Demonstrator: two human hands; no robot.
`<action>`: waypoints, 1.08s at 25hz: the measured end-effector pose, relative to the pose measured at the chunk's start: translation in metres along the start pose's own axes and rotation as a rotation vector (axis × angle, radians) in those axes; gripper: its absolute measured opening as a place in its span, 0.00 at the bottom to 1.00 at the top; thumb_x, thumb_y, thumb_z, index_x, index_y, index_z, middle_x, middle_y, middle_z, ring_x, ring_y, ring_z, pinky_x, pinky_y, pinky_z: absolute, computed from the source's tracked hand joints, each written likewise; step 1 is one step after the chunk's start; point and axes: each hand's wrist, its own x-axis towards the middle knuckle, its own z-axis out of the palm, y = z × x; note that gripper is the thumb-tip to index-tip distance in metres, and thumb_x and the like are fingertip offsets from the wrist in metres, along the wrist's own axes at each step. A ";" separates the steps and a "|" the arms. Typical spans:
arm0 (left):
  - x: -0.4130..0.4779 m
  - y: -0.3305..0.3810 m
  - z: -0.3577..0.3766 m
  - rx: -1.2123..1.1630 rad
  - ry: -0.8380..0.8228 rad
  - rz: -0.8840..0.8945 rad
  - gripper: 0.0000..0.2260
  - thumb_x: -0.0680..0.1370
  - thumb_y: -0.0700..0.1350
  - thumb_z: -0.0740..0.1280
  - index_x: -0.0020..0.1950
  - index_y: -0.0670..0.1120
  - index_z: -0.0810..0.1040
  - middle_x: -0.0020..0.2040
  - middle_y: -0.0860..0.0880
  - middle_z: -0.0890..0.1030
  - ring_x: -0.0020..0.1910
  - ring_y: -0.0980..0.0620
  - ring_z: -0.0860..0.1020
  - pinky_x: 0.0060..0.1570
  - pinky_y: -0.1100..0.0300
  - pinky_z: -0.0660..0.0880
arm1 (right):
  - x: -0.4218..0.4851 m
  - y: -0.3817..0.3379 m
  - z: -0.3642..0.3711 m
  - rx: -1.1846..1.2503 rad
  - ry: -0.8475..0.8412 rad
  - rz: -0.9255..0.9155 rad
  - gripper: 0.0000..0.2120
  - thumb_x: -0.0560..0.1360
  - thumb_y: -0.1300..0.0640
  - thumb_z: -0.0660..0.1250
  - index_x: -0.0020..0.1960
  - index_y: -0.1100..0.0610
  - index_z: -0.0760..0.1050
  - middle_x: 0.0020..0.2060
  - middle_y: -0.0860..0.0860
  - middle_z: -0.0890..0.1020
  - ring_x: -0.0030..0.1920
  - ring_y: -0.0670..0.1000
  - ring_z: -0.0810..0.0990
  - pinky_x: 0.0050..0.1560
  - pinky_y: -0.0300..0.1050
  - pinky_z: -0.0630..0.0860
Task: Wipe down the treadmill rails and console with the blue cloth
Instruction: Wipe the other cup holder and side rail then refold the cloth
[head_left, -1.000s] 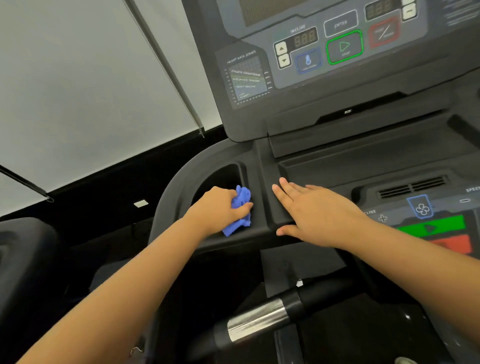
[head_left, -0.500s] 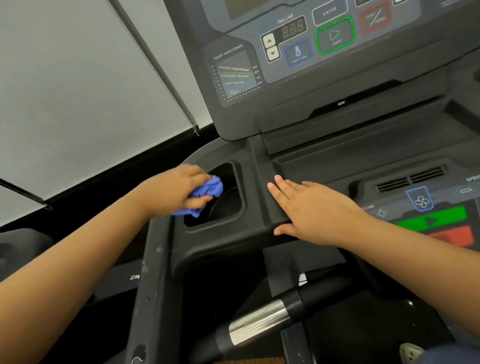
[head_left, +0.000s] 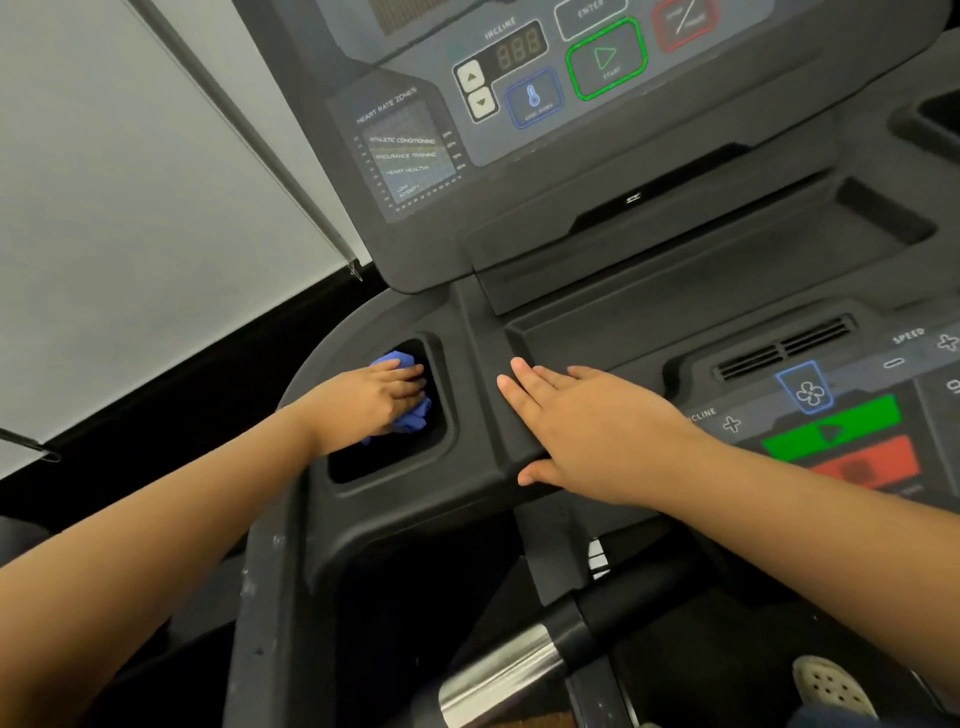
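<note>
Gripping the bunched-up blue cloth with our left hand, we've got it pushed down into the cup holder at the left end of the treadmill console. Our right hand isn't holding anything, just lying flat with fingers spread on the ledge beside that pocket, near the green button and red button.

Bright blue cloth at nine o'clock. Matte black console. Green-outlined start button at twelve o'clock. Solid green bar above red bar at three o'clock. Silver band on black handlebar at six.
</note>
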 end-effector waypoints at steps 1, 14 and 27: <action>0.004 0.003 0.002 -0.044 -0.036 -0.005 0.27 0.76 0.47 0.67 0.73 0.43 0.67 0.74 0.45 0.66 0.76 0.46 0.59 0.72 0.55 0.40 | 0.000 0.000 0.001 -0.005 0.003 -0.001 0.41 0.78 0.36 0.50 0.76 0.60 0.36 0.76 0.59 0.42 0.77 0.54 0.50 0.75 0.51 0.56; -0.007 0.040 -0.020 -1.058 -0.291 -0.497 0.16 0.81 0.51 0.60 0.65 0.45 0.76 0.61 0.48 0.79 0.58 0.50 0.76 0.58 0.59 0.69 | -0.001 0.002 -0.003 -0.030 -0.005 -0.006 0.41 0.78 0.35 0.49 0.77 0.59 0.37 0.77 0.58 0.44 0.77 0.53 0.52 0.74 0.51 0.58; -0.009 0.012 -0.050 -1.492 -0.514 -0.847 0.05 0.78 0.45 0.66 0.45 0.44 0.76 0.39 0.47 0.76 0.38 0.50 0.75 0.40 0.58 0.75 | 0.001 0.002 -0.008 0.000 -0.037 -0.014 0.41 0.78 0.36 0.52 0.77 0.59 0.39 0.77 0.58 0.44 0.76 0.55 0.53 0.72 0.53 0.62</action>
